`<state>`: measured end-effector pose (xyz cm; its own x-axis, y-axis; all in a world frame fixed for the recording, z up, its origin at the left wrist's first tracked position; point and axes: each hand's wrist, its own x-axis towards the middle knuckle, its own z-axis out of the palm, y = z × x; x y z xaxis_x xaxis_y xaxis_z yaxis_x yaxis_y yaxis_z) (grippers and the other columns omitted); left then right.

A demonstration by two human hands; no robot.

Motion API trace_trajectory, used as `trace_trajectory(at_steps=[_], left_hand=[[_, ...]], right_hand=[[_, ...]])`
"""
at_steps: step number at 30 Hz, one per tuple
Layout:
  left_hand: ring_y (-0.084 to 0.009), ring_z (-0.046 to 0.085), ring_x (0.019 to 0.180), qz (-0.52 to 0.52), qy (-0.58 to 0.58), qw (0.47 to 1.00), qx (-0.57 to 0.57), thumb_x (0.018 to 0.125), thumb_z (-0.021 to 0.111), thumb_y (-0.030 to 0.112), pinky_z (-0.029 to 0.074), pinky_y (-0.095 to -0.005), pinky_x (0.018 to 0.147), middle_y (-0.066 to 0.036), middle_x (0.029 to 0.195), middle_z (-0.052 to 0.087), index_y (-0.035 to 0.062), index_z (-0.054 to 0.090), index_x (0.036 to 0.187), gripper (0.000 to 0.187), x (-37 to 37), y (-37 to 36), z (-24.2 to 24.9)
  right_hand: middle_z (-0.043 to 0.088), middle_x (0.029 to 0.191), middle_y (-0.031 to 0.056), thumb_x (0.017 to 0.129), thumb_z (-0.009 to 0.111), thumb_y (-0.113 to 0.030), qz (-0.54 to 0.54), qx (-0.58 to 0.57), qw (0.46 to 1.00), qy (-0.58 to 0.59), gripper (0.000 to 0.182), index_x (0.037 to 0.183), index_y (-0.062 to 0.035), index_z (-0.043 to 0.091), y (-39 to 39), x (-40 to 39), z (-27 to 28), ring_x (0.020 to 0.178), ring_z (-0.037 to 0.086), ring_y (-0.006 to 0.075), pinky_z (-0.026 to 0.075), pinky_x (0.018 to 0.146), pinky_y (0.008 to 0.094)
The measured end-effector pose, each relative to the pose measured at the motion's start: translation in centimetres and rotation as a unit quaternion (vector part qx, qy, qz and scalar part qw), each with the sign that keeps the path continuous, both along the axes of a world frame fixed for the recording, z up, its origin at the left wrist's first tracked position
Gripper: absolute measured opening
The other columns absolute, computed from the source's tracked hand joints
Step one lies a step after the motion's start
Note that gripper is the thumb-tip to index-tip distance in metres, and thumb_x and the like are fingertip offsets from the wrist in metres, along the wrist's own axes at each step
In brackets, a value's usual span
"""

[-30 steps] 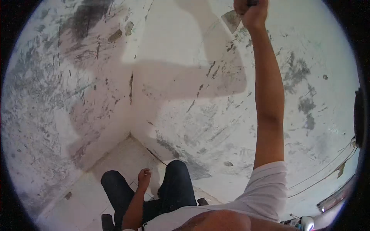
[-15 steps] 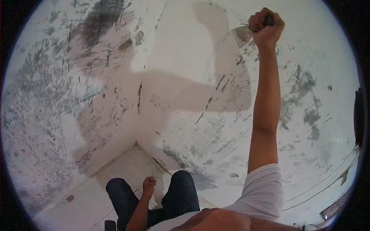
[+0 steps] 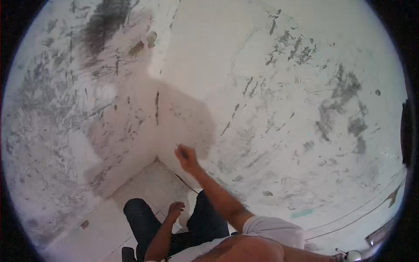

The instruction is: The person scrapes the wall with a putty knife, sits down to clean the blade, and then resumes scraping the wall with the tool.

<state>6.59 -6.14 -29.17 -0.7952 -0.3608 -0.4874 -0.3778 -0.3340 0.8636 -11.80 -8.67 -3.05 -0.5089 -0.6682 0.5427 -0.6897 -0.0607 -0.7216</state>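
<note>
My right hand (image 3: 187,160) is closed around a putty knife, out in front of the wall corner above my knees. Only the dark handle end of the putty knife (image 3: 185,154) shows clearly; its blade is mostly hidden by the hand. Low between my knees, my left hand (image 3: 176,210) hangs with loosely bent fingers somewhat apart, and I see nothing in it. The right-hand wall (image 3: 262,105), white with grey smears and dark scraped marks, is nearest to my right hand.
The left wall (image 3: 52,131) is patchy grey and meets the other wall at a corner with a dark vertical crack (image 3: 157,107). Below lies a tiled floor (image 3: 102,222). My dark-trousered knees (image 3: 142,214) are bent beneath me. A dark edge (image 3: 406,135) stands far right.
My right hand has come down and left from high on the right wall, bringing the putty knife with it. My left hand has shifted slightly right, its fingers a little looser.
</note>
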Motion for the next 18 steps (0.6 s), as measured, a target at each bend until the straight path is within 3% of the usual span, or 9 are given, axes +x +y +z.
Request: trace_trajectory(at_steps=[2,4,5,8,10,12,14,16,18], left_hand=[[-0.0204,0.061,0.093,-0.014,-0.060,0.987,0.149,0.096,0.038,0.057,0.046,-0.0388,0.081,-0.005,0.111,0.066,0.0101,0.064,0.112,0.057,0.2,-0.2,-0.4],[-0.0268,0.057,0.107,0.012,-0.061,0.963,0.263,0.094,0.030,0.064,0.041,-0.0459,0.092,-0.007,0.122,0.061,0.0149,0.057,0.123,0.063,1.3,-0.4,0.5],[-0.0291,0.056,0.110,0.074,-0.044,0.949,0.303,0.095,0.033,0.062,0.041,-0.0499,0.092,-0.007,0.122,0.058,0.0157,0.054,0.126,0.059,1.8,-0.3,-0.8],[-0.0294,0.053,0.113,0.021,-0.082,0.953,0.290,0.095,0.039,0.057,0.041,-0.0519,0.093,-0.008,0.122,0.055,0.0158,0.054,0.124,0.053,2.5,0.6,-3.6],[-0.0286,0.052,0.113,0.009,-0.070,0.979,0.190,0.095,0.046,0.049,0.041,-0.0510,0.093,-0.009,0.123,0.054,0.0135,0.054,0.121,0.045,2.4,0.7,-0.1],[-0.0271,0.052,0.112,0.063,-0.068,0.953,0.288,0.094,0.049,0.041,0.042,-0.0485,0.093,-0.009,0.124,0.053,0.0111,0.054,0.119,0.040,1.6,0.1,-0.7],[-0.0249,0.055,0.106,0.112,-0.089,0.959,0.245,0.094,0.049,0.035,0.043,-0.0445,0.089,-0.009,0.118,0.057,0.0087,0.056,0.116,0.035,1.6,0.6,0.7],[-0.0220,0.059,0.096,0.062,-0.101,0.990,0.078,0.093,0.049,0.033,0.045,-0.0405,0.082,-0.007,0.109,0.062,0.0083,0.058,0.114,0.034,2.0,0.6,1.1],[-0.0190,0.061,0.088,0.058,-0.123,0.991,0.015,0.092,0.051,0.033,0.045,-0.0359,0.076,-0.005,0.101,0.065,0.0078,0.060,0.111,0.032,2.5,1.1,1.6]], right_hand=[[0.052,0.073,0.0153,0.094,0.059,-0.024,-0.035,0.139,0.988,-0.061,0.026,0.087,0.0006,0.057,1.1,3.1,-13.3,0.064,0.053,0.0242,0.044,0.064,0.0387],[0.056,0.082,0.0170,0.096,0.057,-0.030,-0.040,0.092,0.990,-0.095,0.030,0.094,-0.0005,0.059,4.0,8.2,-21.5,0.079,0.058,0.0330,0.045,0.075,0.0442],[0.057,0.087,0.0192,0.095,0.057,-0.033,-0.019,0.072,0.997,0.009,0.033,0.099,0.0004,0.059,5.3,9.6,-26.1,0.089,0.058,0.0357,0.045,0.079,0.0472],[0.057,0.095,0.0200,0.096,0.054,-0.039,0.003,0.139,0.986,-0.091,0.040,0.104,-0.0003,0.060,9.5,11.6,-27.1,0.093,0.057,0.0366,0.045,0.081,0.0488],[0.058,0.094,0.0188,0.094,0.057,-0.035,-0.008,0.216,0.969,-0.117,0.036,0.106,-0.0011,0.062,10.9,10.6,-28.3,0.090,0.059,0.0347,0.047,0.080,0.0435],[0.059,0.092,0.0188,0.095,0.056,-0.036,-0.007,0.223,0.964,-0.145,0.037,0.106,-0.0016,0.063,11.2,10.2,-27.2,0.088,0.060,0.0344,0.047,0.080,0.0435],[0.060,0.090,0.0187,0.095,0.056,-0.037,-0.003,0.229,0.960,-0.162,0.037,0.105,-0.0020,0.063,11.2,9.5,-25.7,0.087,0.060,0.0340,0.047,0.080,0.0436],[0.062,0.107,0.0232,0.095,0.051,-0.047,0.052,0.289,0.932,-0.214,0.048,0.108,-0.0026,0.065,11.4,9.3,-26.0,0.108,0.058,0.0372,0.045,0.090,0.0424],[0.063,0.107,0.0234,0.094,0.050,-0.048,0.062,0.299,0.912,-0.272,0.050,0.109,-0.0028,0.064,11.5,9.1,-26.7,0.109,0.058,0.0364,0.045,0.091,0.0424]])
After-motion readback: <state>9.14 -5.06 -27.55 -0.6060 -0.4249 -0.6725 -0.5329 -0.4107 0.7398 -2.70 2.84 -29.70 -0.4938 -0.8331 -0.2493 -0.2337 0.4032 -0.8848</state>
